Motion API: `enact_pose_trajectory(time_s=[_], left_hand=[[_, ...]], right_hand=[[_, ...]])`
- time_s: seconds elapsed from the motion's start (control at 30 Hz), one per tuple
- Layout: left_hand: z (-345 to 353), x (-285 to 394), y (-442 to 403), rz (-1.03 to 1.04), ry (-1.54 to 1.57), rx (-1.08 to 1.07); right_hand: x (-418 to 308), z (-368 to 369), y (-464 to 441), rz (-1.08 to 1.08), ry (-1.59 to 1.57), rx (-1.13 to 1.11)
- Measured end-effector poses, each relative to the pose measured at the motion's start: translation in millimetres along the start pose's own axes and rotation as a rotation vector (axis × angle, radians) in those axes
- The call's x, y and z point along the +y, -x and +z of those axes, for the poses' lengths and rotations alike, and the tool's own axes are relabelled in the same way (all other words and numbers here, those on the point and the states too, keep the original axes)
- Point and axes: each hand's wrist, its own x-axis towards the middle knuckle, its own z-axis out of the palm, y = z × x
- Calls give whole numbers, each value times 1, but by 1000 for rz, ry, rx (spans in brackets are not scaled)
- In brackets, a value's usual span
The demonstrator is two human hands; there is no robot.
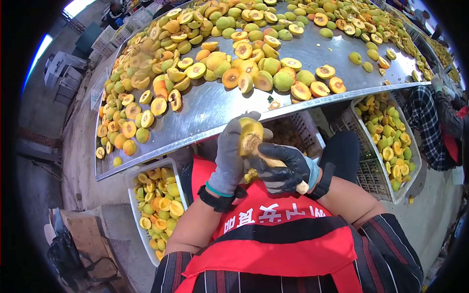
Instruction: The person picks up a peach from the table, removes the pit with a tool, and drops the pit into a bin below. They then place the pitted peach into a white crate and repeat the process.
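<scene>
My left hand (pixel 227 158), in a grey work glove, is closed around a yellow peach half (pixel 251 133) in front of my chest, just off the table's near edge. The cut side with its brown pit area faces my other hand. My right hand (pixel 281 168), in a dark grey glove, grips a pitting tool with a pale wooden handle (pixel 302 187). The tool's upper part (pixel 271 160) points at the peach's centre; its working tip is hidden against the fruit. A yellowish bit (pixel 250 176) shows below, between the hands.
A metal table (pixel 210 105) bears many halved peaches (pixel 244 49). Crates of pitted halves stand at left (pixel 161 210) and right (pixel 386 141). A darker crate (pixel 308 132) sits under the table edge. Cardboard (pixel 90 239) lies at lower left. A co-worker's plaid sleeve (pixel 424 122) is at right.
</scene>
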Motion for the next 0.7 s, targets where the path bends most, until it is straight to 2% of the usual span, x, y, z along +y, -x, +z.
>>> enact_pose_trajectory(time_s=[0.03,0.1,0.13,0.2,0.23,0.33,0.37,0.4,0.47,0.53,0.6,0.67,0.7], left_hand=[[-1,-3,0,5,5,3],[-2,-6,2,-113,254,-35],[-4,-4,1,-113,253,-34],[-9,3,0,-150,351,-85],[-7,6,1,-141,304,35],[-5,17,6,-153,278,108],[-35,11,4,-108,349,-139],[-45,22,11,-105,345,-139],[-62,43,37,-67,-242,109],[-66,81,75,-57,-542,242],[-83,123,109,-236,-1188,307],[-112,148,137,-347,-1616,291],[-121,157,134,-350,-1616,297]], right_hand=[[0,1,1,5,2,4],[1,2,3,-32,82,73],[1,4,6,-32,81,73],[1,11,18,-43,559,328],[0,14,20,-24,699,385],[-1,7,23,-5,794,395],[-2,10,23,-5,808,443],[-3,12,22,-6,810,438],[-6,13,24,-40,797,610],[-8,0,33,-82,858,590],[-11,2,39,-130,751,588],[-12,-10,47,-113,842,492],[-11,-12,48,-98,868,554]])
